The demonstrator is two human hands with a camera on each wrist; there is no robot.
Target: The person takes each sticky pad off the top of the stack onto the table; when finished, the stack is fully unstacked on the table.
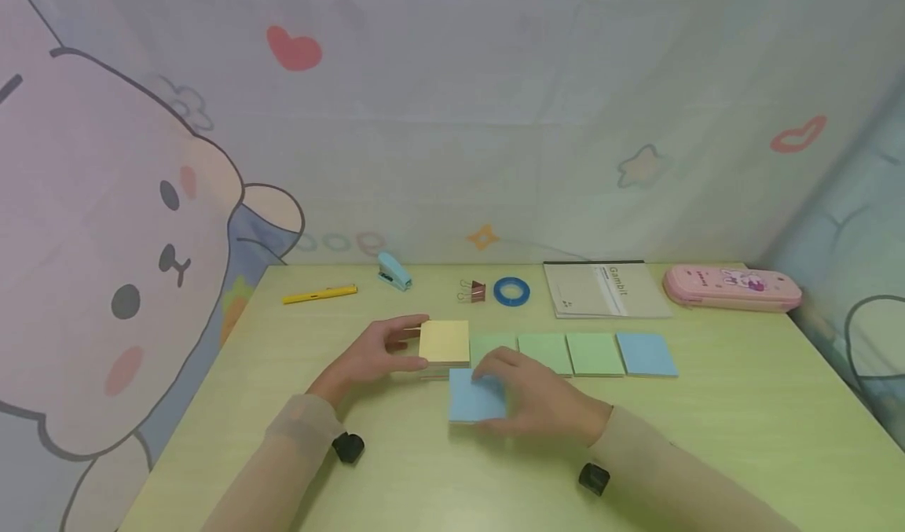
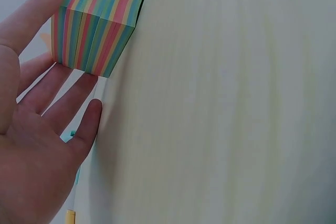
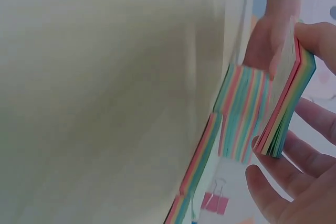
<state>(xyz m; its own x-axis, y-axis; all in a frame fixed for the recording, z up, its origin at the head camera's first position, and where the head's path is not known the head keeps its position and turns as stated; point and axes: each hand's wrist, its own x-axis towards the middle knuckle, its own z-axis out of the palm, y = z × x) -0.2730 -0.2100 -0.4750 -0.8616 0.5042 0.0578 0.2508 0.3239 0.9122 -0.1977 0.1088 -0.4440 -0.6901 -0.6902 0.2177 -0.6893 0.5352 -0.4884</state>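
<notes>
A tall stack of sticky note pads point(image 1: 444, 342), yellow on top and striped along its sides, stands at the left end of a row of pads. My left hand point(image 1: 371, 351) holds this stack from the left, thumb on the near side and fingers toward the far side. Just in front of the stack, my right hand point(image 1: 544, 394) pinches a blue-topped sticky note pad point(image 1: 467, 398) above the table. Its layered coloured edge point(image 3: 286, 108) faces the right wrist view. Green pads point(image 1: 595, 354) and a blue pad point(image 1: 646, 354) lie side by side to the right.
Along the back lie a yellow pen point(image 1: 320, 294), a light blue stapler point(image 1: 393, 271), a binder clip point(image 1: 477, 291), a roll of blue tape point(image 1: 512, 291), a notebook point(image 1: 611, 290) and a pink pencil case point(image 1: 733, 288). A printed curtain point(image 1: 452, 123) hangs behind the table point(image 1: 438, 485).
</notes>
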